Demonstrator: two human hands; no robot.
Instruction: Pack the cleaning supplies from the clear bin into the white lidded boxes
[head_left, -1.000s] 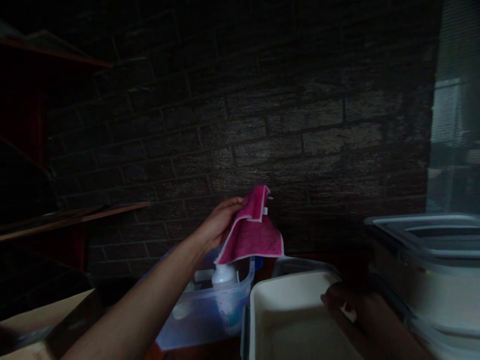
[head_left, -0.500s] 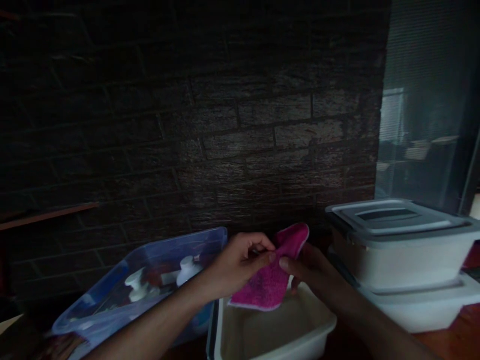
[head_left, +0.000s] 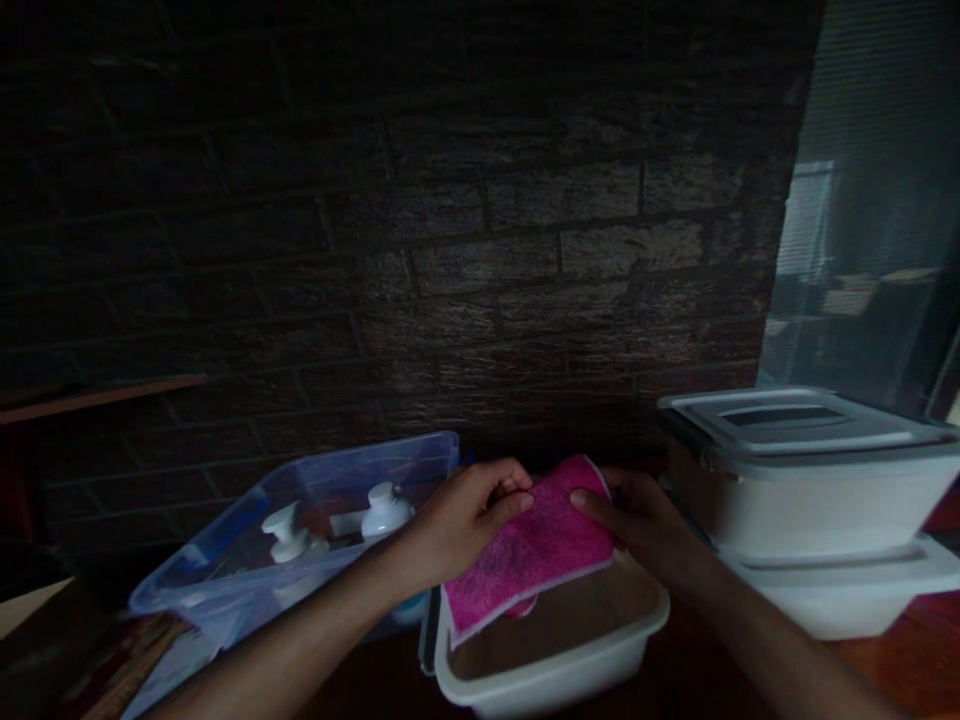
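A pink cloth (head_left: 540,535) with a pale edge is stretched between my two hands, above an uncovered white plastic box (head_left: 559,680). My left hand (head_left: 469,520) pinches the cloth's upper left side between thumb and fingers. On the upper right side, my right hand (head_left: 637,515) grips it with the thumb on top; the other fingers are mostly hidden behind the cloth. The cloth hangs over the rear and left part of the box and covers some of its inside. A small pink fold shows beneath its lower edge.
Left of the box stands a translucent blue bin (head_left: 300,480) holding white bottles (head_left: 386,510). Two lidded white boxes (head_left: 825,500) are stacked on the right. A dark brick wall (head_left: 480,250) rises behind, with a glass panel (head_left: 862,250) at far right.
The cloth was bunched and twisted between my hands; now it is spread wider and flatter. My hands have moved slightly apart. The view has shifted a little.
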